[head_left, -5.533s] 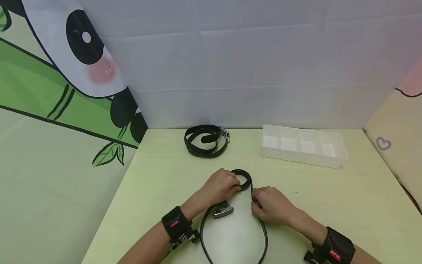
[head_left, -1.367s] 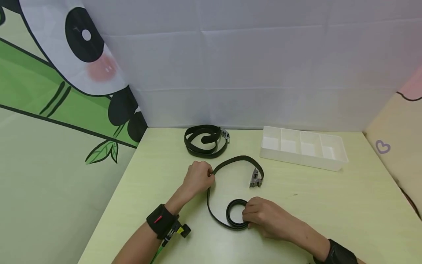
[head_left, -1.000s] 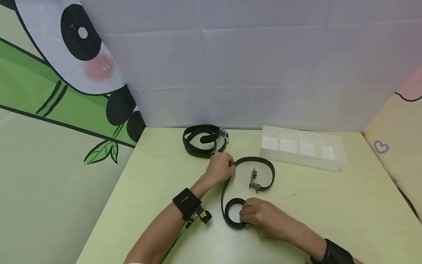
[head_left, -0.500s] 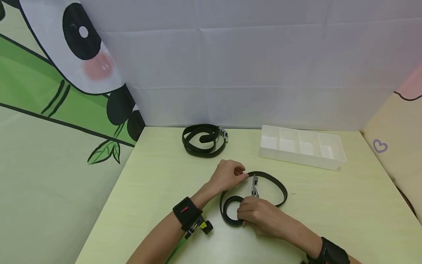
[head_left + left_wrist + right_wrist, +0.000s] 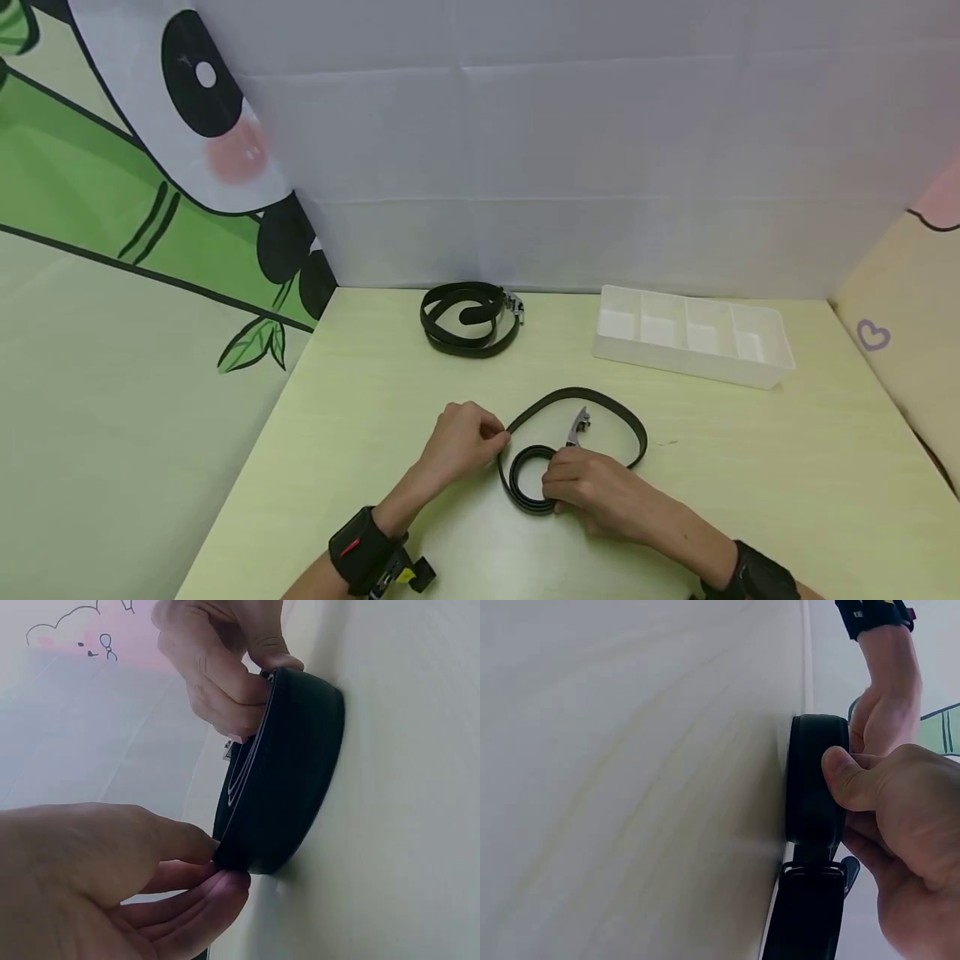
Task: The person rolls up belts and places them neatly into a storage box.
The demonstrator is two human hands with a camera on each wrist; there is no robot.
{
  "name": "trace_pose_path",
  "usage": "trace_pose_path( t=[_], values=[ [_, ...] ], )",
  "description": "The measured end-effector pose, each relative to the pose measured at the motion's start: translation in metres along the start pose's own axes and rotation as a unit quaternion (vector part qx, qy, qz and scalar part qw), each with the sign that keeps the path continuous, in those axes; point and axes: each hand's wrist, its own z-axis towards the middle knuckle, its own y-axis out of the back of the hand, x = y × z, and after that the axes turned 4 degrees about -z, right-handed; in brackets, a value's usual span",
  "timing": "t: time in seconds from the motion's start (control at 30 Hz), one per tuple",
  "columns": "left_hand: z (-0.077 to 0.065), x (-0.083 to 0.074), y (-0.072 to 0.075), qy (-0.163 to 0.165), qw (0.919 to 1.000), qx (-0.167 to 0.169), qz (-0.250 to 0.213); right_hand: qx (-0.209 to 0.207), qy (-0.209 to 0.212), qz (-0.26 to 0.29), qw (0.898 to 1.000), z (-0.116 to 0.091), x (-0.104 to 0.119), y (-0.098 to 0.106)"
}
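A black belt (image 5: 627,410) stands on edge in front of me, part of it wound into a tight coil and the rest sweeping round behind in a wide loop. My right hand (image 5: 603,493) pinches the coil's right side, its thumb (image 5: 845,776) flat on the outer turn. Beside that hand, the silver buckle (image 5: 577,427) pokes up inside the loop, its lower part hidden. At the loop's left side my left hand (image 5: 463,440) pinches the strap (image 5: 289,772) between thumb and fingertips, close to the coil.
A second black belt (image 5: 468,350), loosely coiled with its silver buckle at the right, lies at the table's back edge. Right of it stands a white tray (image 5: 686,360) with several compartments. A pale wall sheet (image 5: 555,167) rises behind the table (image 5: 750,467).
The coil has passed from my left hand to my right. The buckle end has swung round beside the coil. Just now my left hand has slid left and nearer along the strap.
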Motion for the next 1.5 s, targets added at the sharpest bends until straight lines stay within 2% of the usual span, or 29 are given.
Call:
trace_pose_path(
  t=[0.13,0.4,0.5,0.7,0.77,0.87,1.03,1.17,1.3,1.4,1.5],
  values=[
    [0.01,-0.003,-0.008,-0.02,0.9998,-0.007,-0.002,-0.01,0.015,-0.01,1.0,0.002,-0.001,-0.002],
    [0.028,-0.004,-0.023,-0.021,0.997,0.015,-0.072,-0.021,-0.006,-0.019,1.0,0.005,-0.004,-0.008],
    [0.028,-0.004,-0.022,-0.03,0.9962,0.027,-0.077,-0.024,-0.007,-0.025,0.999,0.005,-0.005,-0.008],
    [0.026,-0.004,-0.013,-0.043,0.9911,0.082,-0.095,-0.018,-0.012,-0.026,0.999,0.004,-0.006,-0.008],
    [0.026,-0.004,-0.01,-0.053,0.9903,0.095,-0.087,-0.016,-0.012,-0.028,0.999,0.004,-0.007,-0.008],
    [0.026,-0.004,-0.01,-0.079,0.9909,0.098,-0.047,-0.02,-0.012,-0.026,0.999,0.004,-0.008,-0.008],
    [0.026,-0.007,-0.011,-0.106,0.9913,0.077,0.009,-0.04,-0.013,-0.023,0.999,0.001,-0.01,-0.005],
    [0.024,-0.008,-0.015,-0.1,0.9934,0.053,0.017,-0.05,-0.057,-0.04,0.996,-0.007,-0.01,0.007],
    [0.026,-0.007,-0.016,-0.102,0.9941,0.024,0.027,-0.055,-0.145,-0.082,0.985,-0.017,-0.003,0.015],
    [0.032,-0.006,-0.018,-0.104,0.9938,0.002,0.037,-0.028,-0.205,-0.096,0.974,-0.024,0.006,0.013],
    [0.04,-0.004,-0.02,-0.1,0.994,-0.005,0.045,0.001,-0.244,-0.088,0.966,-0.027,0.012,0.009]
  ],
)
